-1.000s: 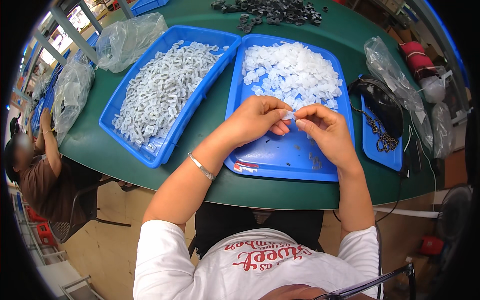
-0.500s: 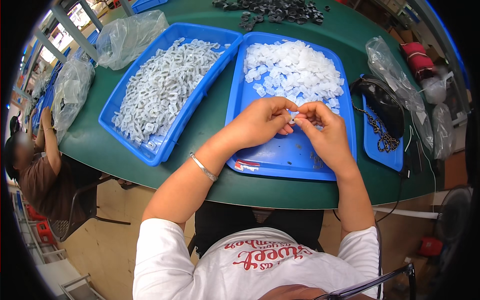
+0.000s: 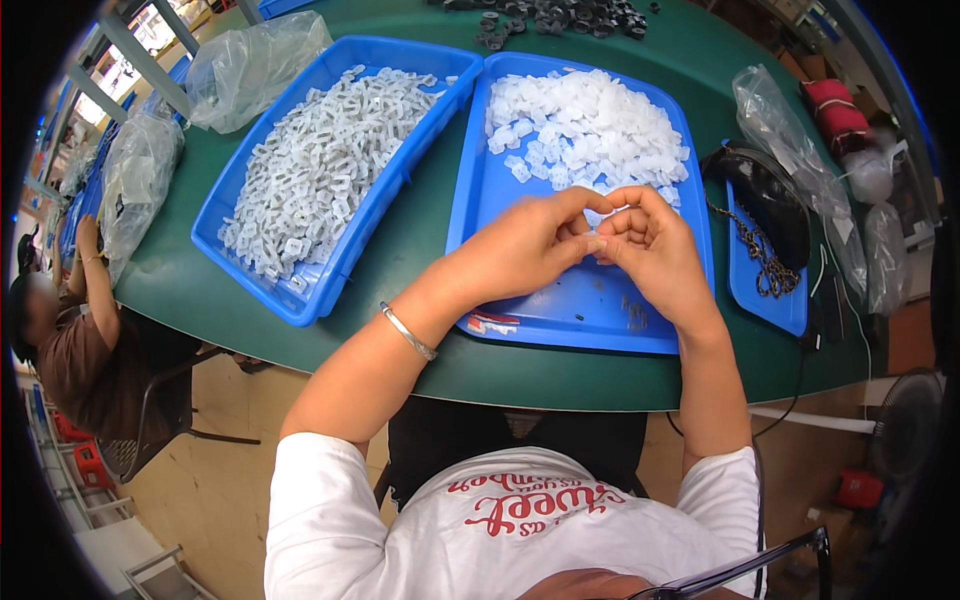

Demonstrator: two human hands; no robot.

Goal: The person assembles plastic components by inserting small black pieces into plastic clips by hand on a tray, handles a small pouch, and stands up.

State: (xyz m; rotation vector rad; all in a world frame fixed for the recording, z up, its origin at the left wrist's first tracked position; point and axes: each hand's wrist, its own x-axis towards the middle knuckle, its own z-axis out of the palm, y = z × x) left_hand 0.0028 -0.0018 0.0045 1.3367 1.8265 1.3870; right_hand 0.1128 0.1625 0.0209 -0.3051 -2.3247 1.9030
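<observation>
While the thumbs and fingertips come together right of the frame's centre in the head view, the left hand (image 3: 525, 248) and the right hand (image 3: 658, 255) are curled in pinches; what they grip is too hidden to tell. Beneath them lies a flat blue tray (image 3: 560, 322), with thin white pieces (image 3: 590, 125) heaped in its upper part. Left of it, upper left of centre, a deeper blue bin (image 3: 380, 217) holds greyish translucent pieces (image 3: 320, 165). Black parts (image 3: 570, 15) lie scattered at the top edge.
</observation>
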